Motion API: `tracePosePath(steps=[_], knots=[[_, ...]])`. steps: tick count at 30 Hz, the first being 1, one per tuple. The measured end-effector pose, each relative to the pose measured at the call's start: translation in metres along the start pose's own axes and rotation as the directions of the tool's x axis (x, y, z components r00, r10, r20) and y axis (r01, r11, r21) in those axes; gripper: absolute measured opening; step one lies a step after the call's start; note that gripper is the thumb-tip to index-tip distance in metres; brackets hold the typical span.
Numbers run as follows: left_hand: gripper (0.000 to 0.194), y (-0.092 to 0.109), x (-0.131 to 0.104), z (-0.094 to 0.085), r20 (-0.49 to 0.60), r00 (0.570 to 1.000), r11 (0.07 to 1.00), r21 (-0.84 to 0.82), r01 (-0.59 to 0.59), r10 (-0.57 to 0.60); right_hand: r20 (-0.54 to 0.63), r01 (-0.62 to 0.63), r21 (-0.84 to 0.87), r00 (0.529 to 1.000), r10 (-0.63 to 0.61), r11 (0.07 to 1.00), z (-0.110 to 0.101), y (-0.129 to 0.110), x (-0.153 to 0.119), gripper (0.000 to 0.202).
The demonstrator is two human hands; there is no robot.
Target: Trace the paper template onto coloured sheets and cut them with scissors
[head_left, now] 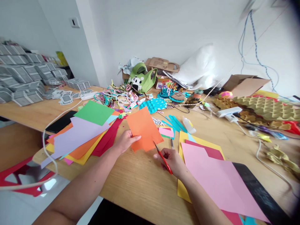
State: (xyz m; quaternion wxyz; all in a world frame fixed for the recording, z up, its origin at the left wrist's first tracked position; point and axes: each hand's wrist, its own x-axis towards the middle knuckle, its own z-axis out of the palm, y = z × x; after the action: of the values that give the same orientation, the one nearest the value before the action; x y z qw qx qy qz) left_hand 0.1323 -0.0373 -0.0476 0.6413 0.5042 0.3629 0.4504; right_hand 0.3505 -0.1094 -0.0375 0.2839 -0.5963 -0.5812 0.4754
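Note:
An orange sheet of paper (142,126) is held up over the wooden table by my left hand (126,141), whose thumb lies on top of its lower left part. The sheet's lower edge is uneven. My right hand (172,161) grips red-handled scissors (165,161), their dark blade tips touching the sheet's lower right part. Left of my left hand lies a pile of colored paper with a green sheet (95,112) and a lilac sheet (76,137) on top. Beside my right hand lies a pink sheet (211,178) over yellow and red ones.
Behind the sheet are blue paper strips (177,123), a glue bottle (188,125), pipe cleaners (117,97) and a green panda bag (142,79). Egg trays (269,107) and a power strip (229,112) are at the right. A black tablet (257,187) lies partly under the pink sheet.

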Motion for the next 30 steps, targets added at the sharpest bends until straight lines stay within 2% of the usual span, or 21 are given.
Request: tracePosePath(steps=[6,12,19,30], knots=[[0.045,-0.0045,0.0002,-0.002,0.028,0.999,1.0,0.012,0.018,-0.019,0.015,-0.028,0.001,0.999,0.028,1.0,-0.0005,0.0006,-0.0003,0.039],[0.044,-0.0056,0.0,-0.002,0.032,0.999,0.999,0.005,0.035,-0.035,0.022,0.0,-0.007,1.0,0.0,1.0,-0.0015,0.0072,0.001,0.038],[0.046,-0.0034,-0.0006,-0.0002,0.022,0.999,0.999,-0.002,0.036,-0.036,0.078,-0.003,0.014,0.997,0.002,1.0,-0.0018,0.007,0.0017,0.038],[0.043,-0.0057,-0.0026,0.001,0.094,0.993,0.997,0.011,0.07,-0.071,0.05,-0.022,0.028,0.999,0.02,0.999,0.0008,0.0034,0.0001,0.04]])
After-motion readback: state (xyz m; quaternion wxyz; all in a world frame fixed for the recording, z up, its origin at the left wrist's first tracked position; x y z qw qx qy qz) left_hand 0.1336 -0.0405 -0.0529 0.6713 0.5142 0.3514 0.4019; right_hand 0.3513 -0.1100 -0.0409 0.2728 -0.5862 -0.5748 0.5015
